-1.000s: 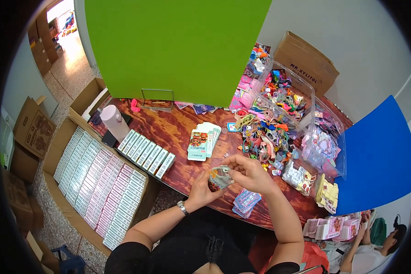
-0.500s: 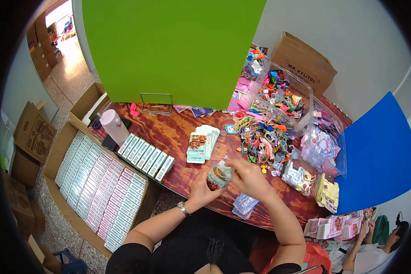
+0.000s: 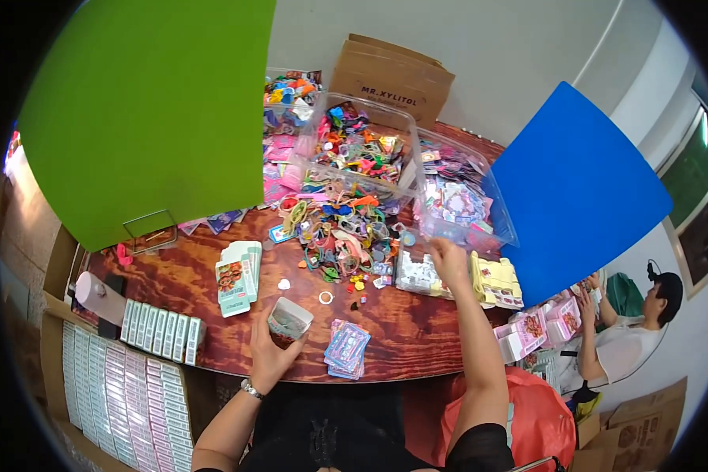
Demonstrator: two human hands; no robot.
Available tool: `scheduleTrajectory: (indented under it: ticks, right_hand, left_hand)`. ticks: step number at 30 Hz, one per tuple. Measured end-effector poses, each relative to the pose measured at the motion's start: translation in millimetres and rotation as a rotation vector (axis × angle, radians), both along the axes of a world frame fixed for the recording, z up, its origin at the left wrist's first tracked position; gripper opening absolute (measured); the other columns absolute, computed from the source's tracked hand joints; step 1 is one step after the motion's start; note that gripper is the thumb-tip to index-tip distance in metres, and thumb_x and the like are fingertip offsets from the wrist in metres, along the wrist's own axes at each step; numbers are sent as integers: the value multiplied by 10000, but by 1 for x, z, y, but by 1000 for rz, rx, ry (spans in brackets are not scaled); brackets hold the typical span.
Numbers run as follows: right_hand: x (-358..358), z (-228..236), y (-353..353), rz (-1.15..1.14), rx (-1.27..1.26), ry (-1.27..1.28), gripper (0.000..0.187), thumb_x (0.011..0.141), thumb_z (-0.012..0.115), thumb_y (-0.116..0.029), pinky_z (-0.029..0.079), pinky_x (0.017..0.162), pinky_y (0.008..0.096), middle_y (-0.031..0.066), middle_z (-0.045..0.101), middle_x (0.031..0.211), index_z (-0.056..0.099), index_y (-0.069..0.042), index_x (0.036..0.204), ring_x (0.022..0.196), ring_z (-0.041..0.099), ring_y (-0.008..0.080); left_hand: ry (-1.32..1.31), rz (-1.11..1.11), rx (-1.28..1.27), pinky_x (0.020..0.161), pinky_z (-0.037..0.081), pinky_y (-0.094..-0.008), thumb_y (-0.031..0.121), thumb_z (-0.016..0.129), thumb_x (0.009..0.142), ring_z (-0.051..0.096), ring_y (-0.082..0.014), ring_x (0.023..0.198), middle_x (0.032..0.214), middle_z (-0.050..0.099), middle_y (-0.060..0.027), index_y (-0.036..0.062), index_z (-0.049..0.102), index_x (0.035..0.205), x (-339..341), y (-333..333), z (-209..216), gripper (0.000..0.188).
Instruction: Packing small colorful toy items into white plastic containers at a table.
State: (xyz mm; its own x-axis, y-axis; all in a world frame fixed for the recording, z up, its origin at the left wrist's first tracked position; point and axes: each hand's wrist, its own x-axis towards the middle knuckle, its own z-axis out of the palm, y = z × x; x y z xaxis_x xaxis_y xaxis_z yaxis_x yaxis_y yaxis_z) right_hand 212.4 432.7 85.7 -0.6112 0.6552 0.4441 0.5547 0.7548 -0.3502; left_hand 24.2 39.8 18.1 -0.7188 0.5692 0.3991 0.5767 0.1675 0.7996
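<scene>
My left hand (image 3: 273, 352) is wrapped round a small upright carton (image 3: 289, 318), its top open, a pale lining or packet showing inside. Over a clear container of small white pieces (image 3: 418, 271), my right hand (image 3: 449, 263) is bent with its fingers curled together. Whatever may be in those fingers is hidden. Flat mint-green cartons (image 3: 239, 277) lie in a small stack beyond my left hand. Between my arms on the table is a pile of blue and pink cards (image 3: 347, 348). A white ring (image 3: 326, 297) and a white heart-shaped piece (image 3: 284, 284) lie just beyond.
Colourful trinkets (image 3: 346, 236) are heaped mid-table, before clear bins (image 3: 370, 185). Yellow packs (image 3: 495, 282) sit right of the white pieces. Filled cartons (image 3: 161, 330) stand in a row at left, near a pink bottle (image 3: 100, 295). A co-worker (image 3: 629, 334) handles pink cartons at right.
The view has swung right. My right hand has left the carton's opening and reached out to the container of white pieces; my left hand still holds the carton.
</scene>
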Motion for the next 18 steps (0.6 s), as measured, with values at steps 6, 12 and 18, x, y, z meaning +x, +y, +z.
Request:
scheduleTrajectory:
  ticks: [6, 12, 18]
  right_hand:
    - [45, -62, 63, -183, 13, -404, 184, 849, 607, -31, 552, 796, 495, 212, 727, 929, 724, -46, 989, 910, 699, 398]
    - [27, -75, 59, -302, -46, -688, 164, 920, 508, -71, 577, 809, 486, 214, 718, 997, 660, -28, 965, 932, 712, 382]
    - [41, -61, 67, -232, 285, -677, 175, 945, 522, -141, 586, 795, 435, 192, 701, 965, 642, -16, 975, 962, 682, 344]
  left_hand:
    - [-5, -17, -3, 922, 504, -442, 236, 892, 696, 609, -378, 1078, 1173, 597, -214, -14, 477, 1369, -2, 1, -17, 829]
    - [-30, -3, 9, 925, 508, -423, 205, 885, 699, 621, -358, 1090, 1195, 593, -206, -23, 461, 1364, -3, -4, -25, 821]
    - [-46, -17, 19, 924, 515, -416, 194, 883, 702, 632, -341, 1083, 1205, 602, -195, -18, 461, 1363, -3, 1, -23, 812]
